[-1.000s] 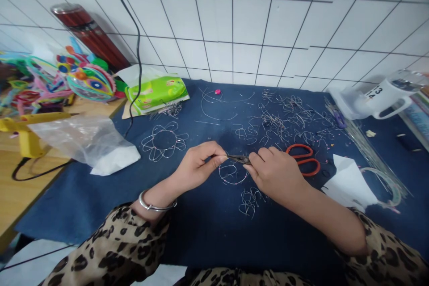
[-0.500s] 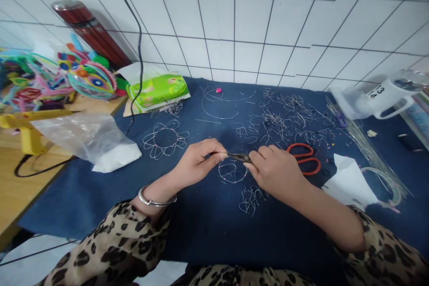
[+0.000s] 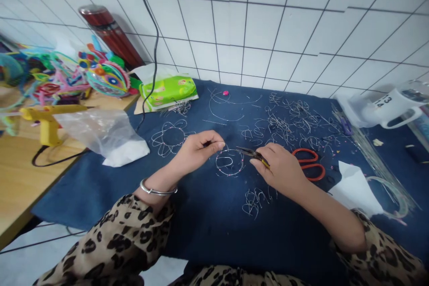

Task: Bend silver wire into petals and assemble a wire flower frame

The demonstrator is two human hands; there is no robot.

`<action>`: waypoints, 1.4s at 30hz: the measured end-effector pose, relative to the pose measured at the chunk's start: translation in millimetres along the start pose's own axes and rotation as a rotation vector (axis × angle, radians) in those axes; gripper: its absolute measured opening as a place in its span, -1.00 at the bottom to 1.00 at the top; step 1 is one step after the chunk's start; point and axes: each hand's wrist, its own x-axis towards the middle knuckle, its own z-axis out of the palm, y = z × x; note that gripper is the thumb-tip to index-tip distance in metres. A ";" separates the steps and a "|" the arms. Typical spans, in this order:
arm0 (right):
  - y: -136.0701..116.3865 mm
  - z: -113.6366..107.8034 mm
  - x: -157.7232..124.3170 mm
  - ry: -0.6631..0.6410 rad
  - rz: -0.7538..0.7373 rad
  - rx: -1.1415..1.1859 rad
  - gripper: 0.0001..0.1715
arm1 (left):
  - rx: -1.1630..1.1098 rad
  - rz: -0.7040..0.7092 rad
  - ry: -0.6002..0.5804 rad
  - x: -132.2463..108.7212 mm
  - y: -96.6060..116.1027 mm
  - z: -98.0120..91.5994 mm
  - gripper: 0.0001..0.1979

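Note:
My left hand (image 3: 201,152) pinches a thin wire (image 3: 227,146) between thumb and fingertips. My right hand (image 3: 279,165) is wrapped round yellow-handled pliers (image 3: 250,151), whose jaws point left, a little apart from the wire. Under the gap between the hands, a beaded wire ring (image 3: 229,174) lies on the dark blue cloth (image 3: 208,214). To the left of my left hand is a flower-shaped wire piece (image 3: 172,128) with several loops. A small tangle of wire bits (image 3: 254,201) lies below the pliers.
Red-handled scissors (image 3: 313,172) and white paper (image 3: 357,187) lie right of my right hand. Behind are many wire scraps (image 3: 281,125) and a green tissue pack (image 3: 170,91). A plastic bag (image 3: 100,134), yellow glue gun (image 3: 47,125) and red flask (image 3: 114,35) stand left; a white mug (image 3: 395,107) is right.
The pliers have come away from my left fingertips and moved slightly right, and their yellow handle now shows. The whole view has shifted a little.

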 end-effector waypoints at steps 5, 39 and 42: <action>5.8 1.9 3.5 -0.060 0.029 -0.109 -0.66 | 0.019 0.016 0.020 -0.5 -1.6 -10.9 -0.82; 33.1 -65.1 -69.7 -0.592 0.099 -0.238 -0.64 | 0.146 0.144 -0.177 -10.4 4.1 -11.1 -0.86; 31.8 -65.6 -71.5 -0.606 0.121 -0.244 -0.65 | 0.144 0.156 -0.182 -10.5 5.6 -9.3 -0.87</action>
